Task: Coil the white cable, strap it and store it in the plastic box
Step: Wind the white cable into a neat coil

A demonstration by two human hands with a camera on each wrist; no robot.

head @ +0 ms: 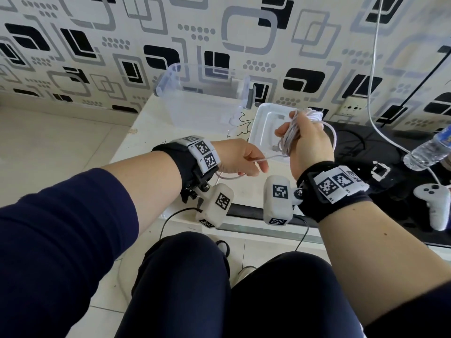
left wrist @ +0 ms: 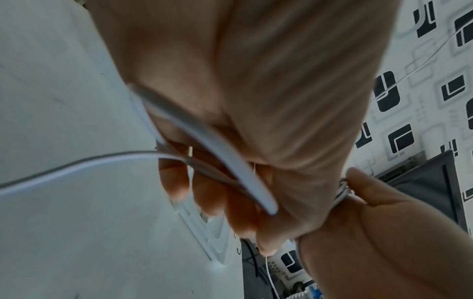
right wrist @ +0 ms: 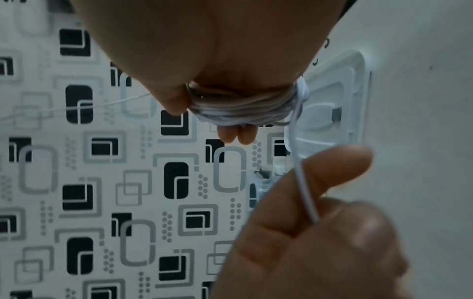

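My right hand (head: 308, 145) holds the thin, limp white cable (head: 291, 136) wound around its fingers, at 5 o'clock from the clear plastic box (head: 202, 98), while my left hand (head: 238, 158) pinches the slippery loose tail, best gripped near the bundle.

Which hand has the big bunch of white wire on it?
The right hand. The white cable is wound in many loops around it. The left hand pinches only the single loose strand leading to that bundle.
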